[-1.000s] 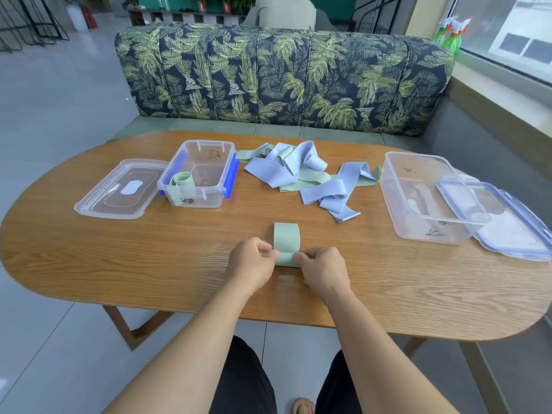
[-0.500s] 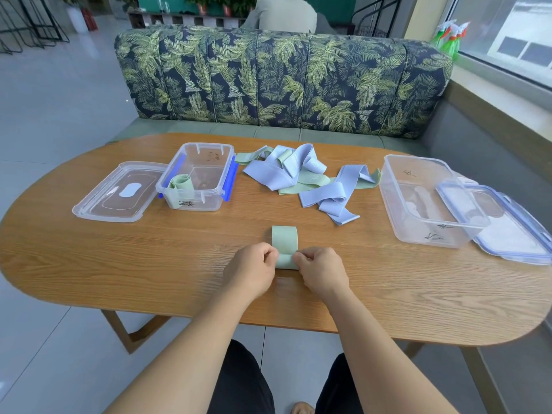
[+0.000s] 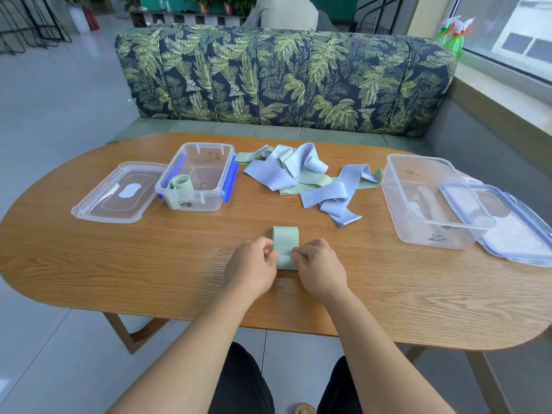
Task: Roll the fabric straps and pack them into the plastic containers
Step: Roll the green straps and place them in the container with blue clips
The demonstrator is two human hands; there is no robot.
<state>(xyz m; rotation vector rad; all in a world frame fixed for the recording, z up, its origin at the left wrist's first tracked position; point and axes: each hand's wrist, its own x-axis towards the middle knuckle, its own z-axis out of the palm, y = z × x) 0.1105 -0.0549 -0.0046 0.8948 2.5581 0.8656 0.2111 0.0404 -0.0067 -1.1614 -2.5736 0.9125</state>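
A pale green strap point(image 3: 286, 241) lies flat on the wooden table point(image 3: 119, 264) in front of me, its near end partly rolled. My left hand point(image 3: 254, 267) pinches the roll's left side and my right hand point(image 3: 318, 267) pinches its right side. A heap of lilac and green straps point(image 3: 310, 177) lies at the far middle. The small clear container with blue clips point(image 3: 197, 177) at the left holds one rolled green strap point(image 3: 179, 183). The large clear container point(image 3: 430, 201) stands at the right.
The small container's lid point(image 3: 116, 194) lies to its left. The large container's blue-rimmed lid point(image 3: 507, 222) lies at the table's right edge, partly under that container. A leaf-patterned sofa point(image 3: 283, 82) stands behind the table.
The two hands have stayed on the green strap's near end, with the roll a little tighter and the flat part slightly shorter. Nothing else has moved.
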